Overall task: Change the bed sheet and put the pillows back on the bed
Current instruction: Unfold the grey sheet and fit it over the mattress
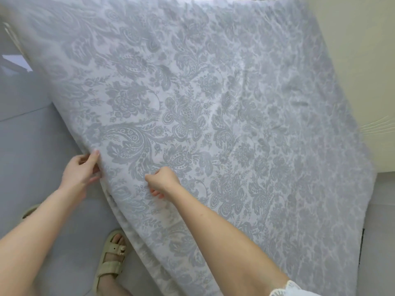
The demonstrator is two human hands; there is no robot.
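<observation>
A white bed sheet [213,103] with a grey floral pattern covers the whole bed and fills most of the view. My left hand [82,170] is at the near left edge of the bed, thumb on top and fingers under the hem, pinching the sheet. My right hand [163,181] lies a little further in on the sheet, fingers curled into the fabric and gripping it. No pillows are in view.
Pale grey floor tiles [32,135] run along the left of the bed. My feet in beige sandals [111,259] stand close to the bed's side. A cream headboard or wall panel [363,82] rises at the right.
</observation>
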